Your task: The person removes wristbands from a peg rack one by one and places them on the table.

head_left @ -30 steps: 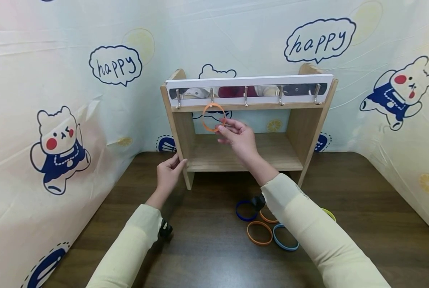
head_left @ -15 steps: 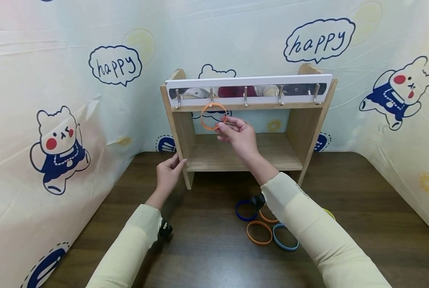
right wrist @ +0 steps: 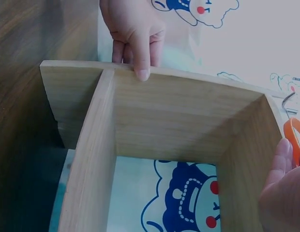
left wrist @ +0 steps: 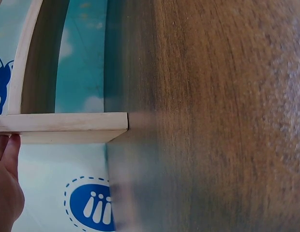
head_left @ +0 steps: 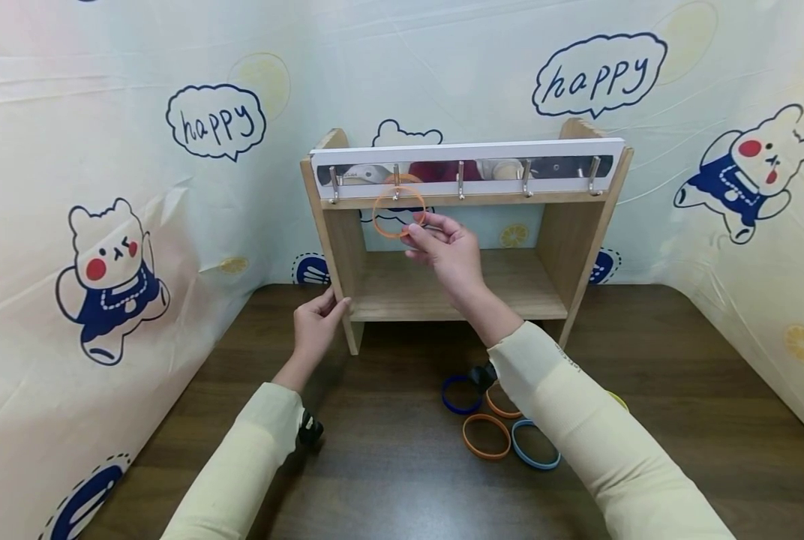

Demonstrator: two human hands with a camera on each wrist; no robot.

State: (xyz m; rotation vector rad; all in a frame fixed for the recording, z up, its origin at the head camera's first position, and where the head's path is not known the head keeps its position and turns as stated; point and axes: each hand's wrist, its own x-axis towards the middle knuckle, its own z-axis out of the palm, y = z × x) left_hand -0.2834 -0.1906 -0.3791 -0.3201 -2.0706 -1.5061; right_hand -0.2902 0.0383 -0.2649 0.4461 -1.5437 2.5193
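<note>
My right hand [head_left: 452, 251] pinches an orange silicone wristband [right wrist: 289, 133] between thumb and fingers. In the head view the band overlaps the tip of the second metal hook [head_left: 396, 176] from the left; whether it touches the hook I cannot tell. My left hand [head_left: 316, 322] grips the left side panel [left wrist: 67, 123] of a small wooden shelf [head_left: 459, 285]. In the right wrist view the left thumb lies over that panel's edge, with the other fingers on its outer face.
More wristbands lie on the brown table [head_left: 382, 472]: dark blue [head_left: 445, 401], orange [head_left: 486, 457], light blue [head_left: 535, 466], another orange one and a yellow one partly behind the right sleeve [head_left: 577, 420]. A mirrored hook rail [head_left: 557, 187] crosses the shelf's top. Printed cloth stands behind.
The right hand has raised the orange wristband slightly and moved it a little left at the second hook. Its reflection now shows more in the mirror strip. The left hand stays put.
</note>
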